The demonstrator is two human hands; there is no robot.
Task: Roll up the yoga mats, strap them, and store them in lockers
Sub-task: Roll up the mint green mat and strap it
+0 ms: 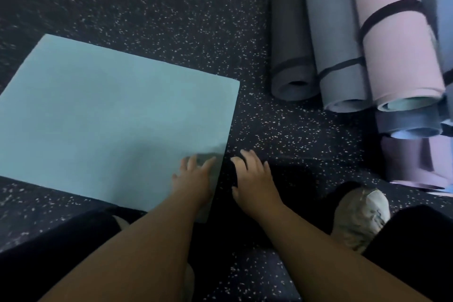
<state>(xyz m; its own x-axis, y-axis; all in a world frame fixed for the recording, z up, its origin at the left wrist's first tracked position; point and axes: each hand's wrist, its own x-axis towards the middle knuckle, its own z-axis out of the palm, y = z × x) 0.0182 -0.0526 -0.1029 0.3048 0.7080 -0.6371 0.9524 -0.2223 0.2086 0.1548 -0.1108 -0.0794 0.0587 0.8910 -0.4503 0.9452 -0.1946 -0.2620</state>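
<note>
1. The teal mat (110, 115) lies flat on the speckled floor (171, 7), its near right corner just before the person's knees; no roll is yet begun, so the step in hand is judged to be the start of the rolling.
2. The left hand (193, 179) rests on the mat at its right edge, fingers (208, 163) spread and fairly straight, nothing gripped; the right hand (255, 179) is set on the floor just beside that edge, fingers (247, 157) spread, nothing held.
3. The short end should be taken by both hands, one near each corner; the first turn is best made tight and square to the long edges, or a coned roll may result; even pressure should be kept as the roll is pushed away.
4. The right hand would first need to be brought onto the mat.
5. Rolled mats are stacked at the right: a dark grey one (291, 56), a blue-grey one (335, 56) and a pink one (397, 44), each bound by a dark strap (389, 11); more lie below them, partly blurred.
6. A shoe (362, 216) stands near the right hand; no loose strap or locker is seen; the way ahead of the mat appears free.
</note>
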